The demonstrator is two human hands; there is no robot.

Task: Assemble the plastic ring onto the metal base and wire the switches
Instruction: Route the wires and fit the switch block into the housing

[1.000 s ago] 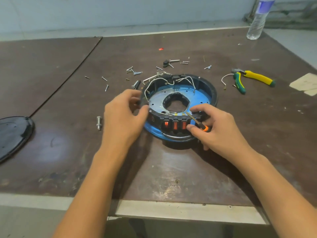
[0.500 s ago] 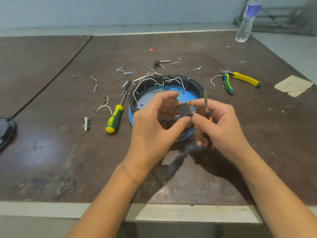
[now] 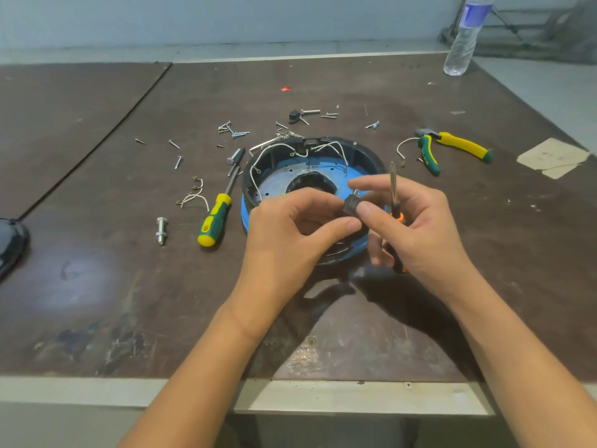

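A: Nearest you ran the pale front edge of the brown table (image 3: 97, 286), and both your forearms came up over it.

B: Your left hand (image 3: 290, 227) was clamped on the small black switch (image 3: 350, 205), thumb below and fingertips above. You held it in the air over the near part of the assembly.

A: Your right hand (image 3: 416, 227) met it there. Its thumb and forefinger pressed the same switch from the right. Its other fingers were curled round the slim screwdriver with an orange and black handle (image 3: 392, 185), blade pointing up.

B: Under your hands lay the blue metal base (image 3: 274, 182) with the black plastic ring (image 3: 365, 156) sitting on it. Your hands hid its near side. Thin white wires (image 3: 268, 149) looped along the ring's far and left inner wall.

A: To your left lay a green and yellow screwdriver (image 3: 213, 221), just beside the base. Further left were a steel bolt (image 3: 161, 229) and some loose white wire pieces with brass ends (image 3: 193, 197).

B: At the left edge a dark rounded object (image 3: 11, 240) showed only in part, and I couldn't tell what it was.

A: Beyond the ring, small screws (image 3: 234, 132) lay scattered. To the right sat yellow and green pliers (image 3: 452, 148) and a scrap of pale paper (image 3: 552, 156).

B: Furthest off, at the far right corner, a clear plastic water bottle (image 3: 462, 37) stood upright.
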